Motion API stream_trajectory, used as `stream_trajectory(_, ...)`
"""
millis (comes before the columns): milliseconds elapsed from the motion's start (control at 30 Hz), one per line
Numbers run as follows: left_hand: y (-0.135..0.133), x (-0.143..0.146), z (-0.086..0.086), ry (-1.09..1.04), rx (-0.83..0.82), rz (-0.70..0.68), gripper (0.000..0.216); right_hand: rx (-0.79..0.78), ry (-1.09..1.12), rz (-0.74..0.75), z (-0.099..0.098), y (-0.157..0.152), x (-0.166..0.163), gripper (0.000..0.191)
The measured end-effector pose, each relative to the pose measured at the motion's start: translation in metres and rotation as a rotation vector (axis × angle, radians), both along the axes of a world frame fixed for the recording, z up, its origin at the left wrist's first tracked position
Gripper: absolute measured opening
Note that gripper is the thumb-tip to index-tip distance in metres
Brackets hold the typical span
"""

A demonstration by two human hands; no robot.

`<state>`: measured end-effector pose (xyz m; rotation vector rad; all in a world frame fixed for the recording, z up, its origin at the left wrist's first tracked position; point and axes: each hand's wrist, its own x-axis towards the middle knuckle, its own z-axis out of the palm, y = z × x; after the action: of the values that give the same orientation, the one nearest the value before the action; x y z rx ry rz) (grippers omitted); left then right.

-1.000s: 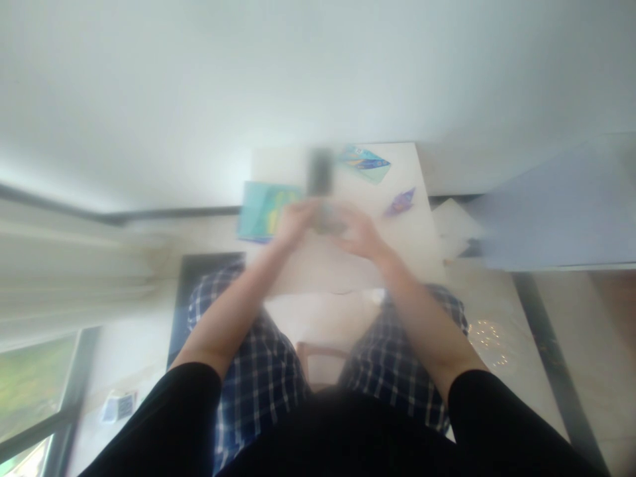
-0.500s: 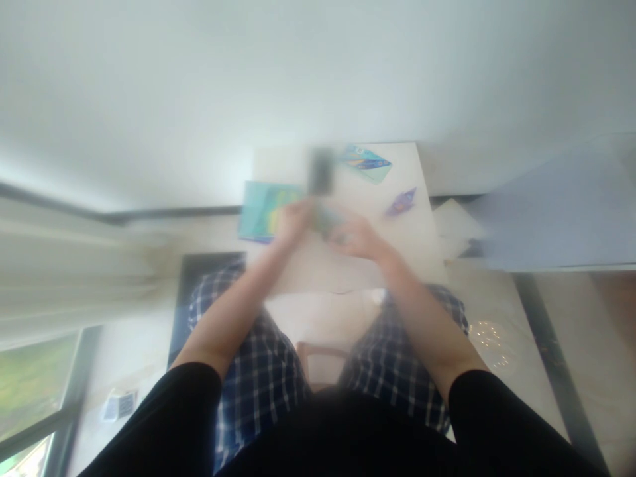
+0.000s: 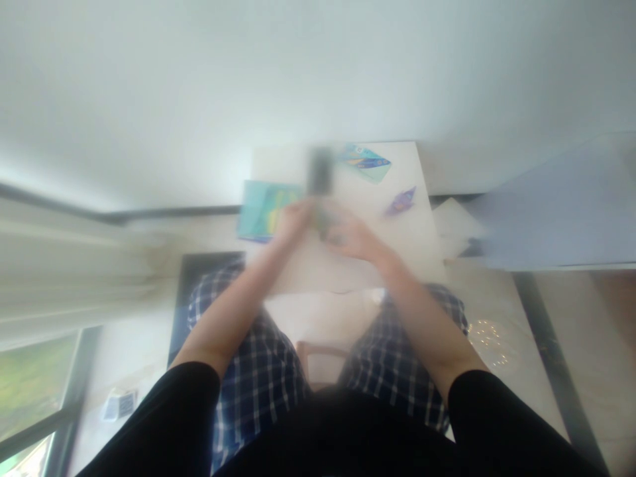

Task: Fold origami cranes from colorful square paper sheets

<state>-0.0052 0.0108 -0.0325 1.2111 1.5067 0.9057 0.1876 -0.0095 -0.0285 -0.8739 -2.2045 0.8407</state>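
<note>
Both hands meet over the middle of a small white table (image 3: 318,268), blurred. My left hand (image 3: 295,220) is closed on the left side of a small greenish piece that looks like folded paper (image 3: 320,222). My right hand (image 3: 352,236) curls its fingers round the right side of the same piece, covering much of it. Left of my left hand lies a teal booklet or stack of sheets (image 3: 256,211) with a yellow-green pattern. Beyond my right hand are a purple folded paper (image 3: 401,201) and a blue-green folded paper (image 3: 370,165).
A dark, blurred block (image 3: 320,171) appears just beyond the hands. The table's far edge is close to a white wall (image 3: 318,66). A pale bluish panel (image 3: 561,205) stands to the right. My knees in checked trousers (image 3: 253,384) are at the near edge.
My right hand has shifted slightly left towards my left hand, and less of the greenish paper shows between them. The other papers lie as before.
</note>
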Motion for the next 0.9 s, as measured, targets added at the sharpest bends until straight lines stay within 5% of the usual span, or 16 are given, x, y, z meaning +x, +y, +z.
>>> stream_trajectory(200,0.001,-0.001,-0.007,0.032,0.037,-0.014,0.043,0.001,-0.047,-0.008,-0.001,0.0,0.0,0.006)
stream_trajectory(533,-0.004,0.0,0.008,-0.012,0.009,-0.054,0.045,-0.013,-0.036,-0.034,0.009,-0.002,0.003,0.007)
stream_trajectory(900,-0.001,0.0,0.015,0.028,-0.026,0.043,0.047,0.014,-0.007,-0.116,-0.008,0.004,0.0,0.008)
